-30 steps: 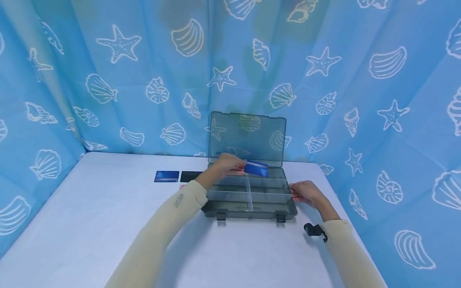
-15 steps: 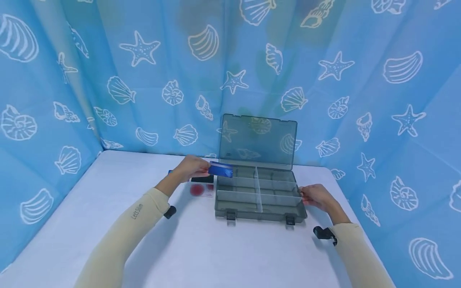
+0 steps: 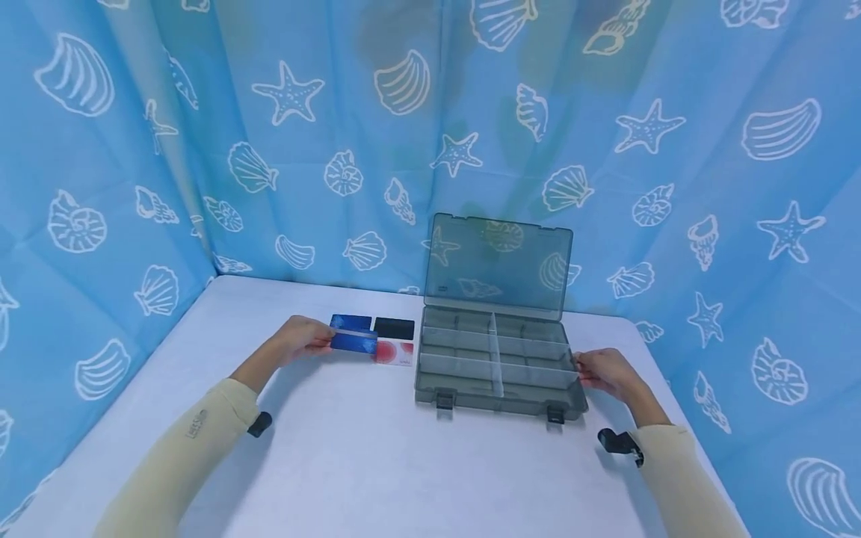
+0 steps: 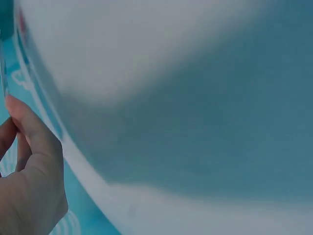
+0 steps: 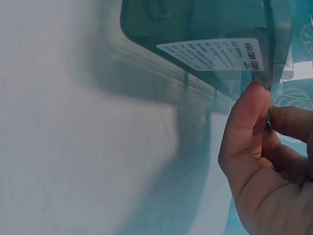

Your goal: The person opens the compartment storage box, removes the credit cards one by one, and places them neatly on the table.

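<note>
My left hand (image 3: 301, 336) pinches a blue card (image 3: 354, 342) by its left end, low over the table left of the box. In the head view this card overlaps a second blue card (image 3: 351, 321) behind it. A black card (image 3: 395, 329) and a white card with red circles (image 3: 394, 353) lie to its right. The grey translucent compartment box (image 3: 501, 405) stands with its lid (image 3: 498, 265) raised. My right hand (image 3: 608, 369) pinches the box's right side wall; in the right wrist view the thumb (image 5: 249, 115) sits just below a printed white label (image 5: 215, 55).
Clear dividers (image 3: 495, 355) split the box into several compartments, and two dark latches (image 3: 445, 400) hang on its front. A white cloth (image 3: 377, 463) covers the table. Blue shell-patterned curtains (image 3: 377, 149) rise close behind and at both sides.
Carrying the blue card, my left hand has moved left from over the box to the cards on the table. My right hand stays at the box's right side. The head view has shifted left.
</note>
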`<state>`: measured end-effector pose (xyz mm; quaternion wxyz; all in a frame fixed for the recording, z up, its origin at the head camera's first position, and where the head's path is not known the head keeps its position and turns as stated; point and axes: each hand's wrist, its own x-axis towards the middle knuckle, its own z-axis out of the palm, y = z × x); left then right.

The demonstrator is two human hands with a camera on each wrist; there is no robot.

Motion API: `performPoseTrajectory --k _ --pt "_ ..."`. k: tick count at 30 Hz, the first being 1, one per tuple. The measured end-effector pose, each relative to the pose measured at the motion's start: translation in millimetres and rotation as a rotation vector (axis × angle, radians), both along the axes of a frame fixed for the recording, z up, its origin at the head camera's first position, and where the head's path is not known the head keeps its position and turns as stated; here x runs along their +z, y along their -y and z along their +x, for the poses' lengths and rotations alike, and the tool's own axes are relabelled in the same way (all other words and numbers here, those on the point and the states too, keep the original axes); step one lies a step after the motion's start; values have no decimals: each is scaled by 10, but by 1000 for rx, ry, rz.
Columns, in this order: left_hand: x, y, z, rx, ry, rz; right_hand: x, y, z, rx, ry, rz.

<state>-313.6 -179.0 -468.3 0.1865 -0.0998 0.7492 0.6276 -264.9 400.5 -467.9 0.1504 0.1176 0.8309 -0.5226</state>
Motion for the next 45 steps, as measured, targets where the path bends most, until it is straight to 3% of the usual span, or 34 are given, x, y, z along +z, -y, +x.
performPoseTrajectory --k 8,16,22,29,34,39,45 --pt "-97 185 82 41 13 -38 7 -18 19 -3 13 4" --pt "-105 173 83 14 -13 -125 6 -8 37 -3 12 8" --pt "-79 131 88 20 5 -198 -3 -3 27 -6 14 15" --pt "-82 131 69 20 23 -218 -5 17 36 -25 30 13" --pt "-101 135 60 -4 19 -186 -11 16 49 -17 20 21" --pt "-52 122 60 -19 14 -172 -2 1 43 -3 9 28" --pt "33 108 55 -45 -23 -222 0 4 10 -10 13 32"
